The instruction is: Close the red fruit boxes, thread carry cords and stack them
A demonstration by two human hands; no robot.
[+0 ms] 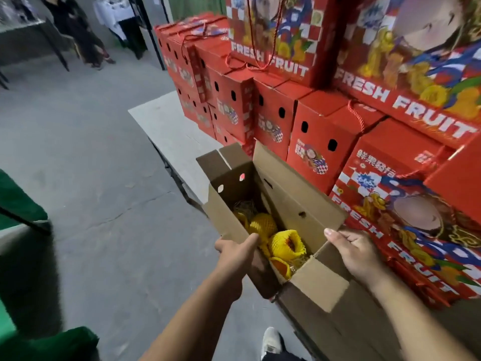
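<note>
An open fruit box (291, 196) with brown inner walls is held in front of me, its flaps standing up. Inside lie fruits in yellow foam nets (283, 243). My left hand (239, 252) grips the box's left wall near its near corner. My right hand (354, 250) grips the right side flap at its near end. A stack of closed red "FRESH FRUIT" boxes (315, 136) rises to the right and behind, several with red carry cords (358, 115) threaded through their tops.
The stack stands on a grey table (166, 126) whose left part shows. Grey concrete floor (91, 152) spreads to the left. Green objects (18, 201) sit at the left edge. A person in dark clothes (78, 29) is at the far back left. My shoe (272, 342) shows below.
</note>
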